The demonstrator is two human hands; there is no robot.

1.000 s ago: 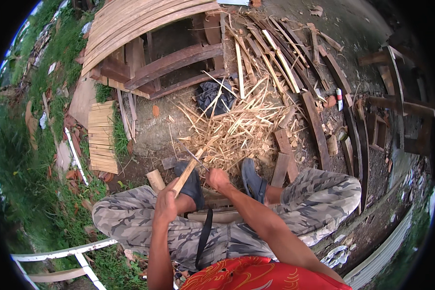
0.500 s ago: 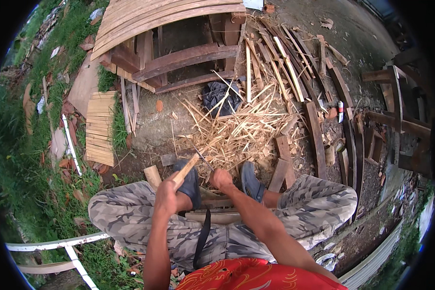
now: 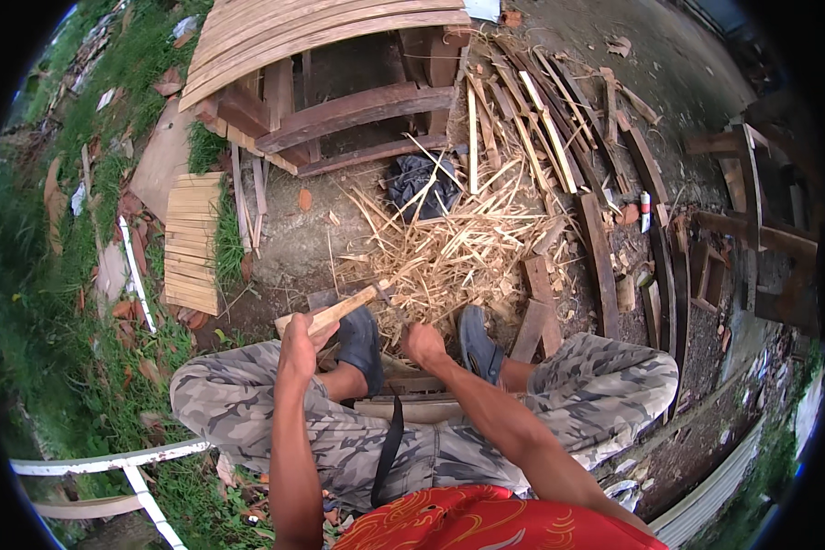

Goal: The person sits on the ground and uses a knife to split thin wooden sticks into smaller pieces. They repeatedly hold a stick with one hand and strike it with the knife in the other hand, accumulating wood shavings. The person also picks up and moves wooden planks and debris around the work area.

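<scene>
My left hand [image 3: 300, 344] is closed round a pale wooden strip [image 3: 350, 304] that slants up to the right over my left shoe. Lower and to the right, my right hand [image 3: 423, 346] is closed in a fist on a knife [image 3: 386, 298]. Its handle is hidden in the fist, and the thin dark blade points up and left to the strip's far end. Whether the blade touches the wood I cannot tell. Below both hands lie my dark shoes [image 3: 358, 348] and a heap of pale wood shavings [image 3: 486, 243].
A slatted wooden bench [image 3: 321, 27] with a dark frame stands ahead. Dark timbers [image 3: 599, 266] and loose strips lie to the right, near a small tube [image 3: 645, 211]. At left are a slatted panel [image 3: 192, 243] on grass and a white metal frame [image 3: 110, 466]. A black bag [image 3: 422, 188] lies among the shavings.
My left hand has moved left and slightly up, and the strip now lies at a flatter slant. The right hand has hardly moved, its blade still by the strip's far end.
</scene>
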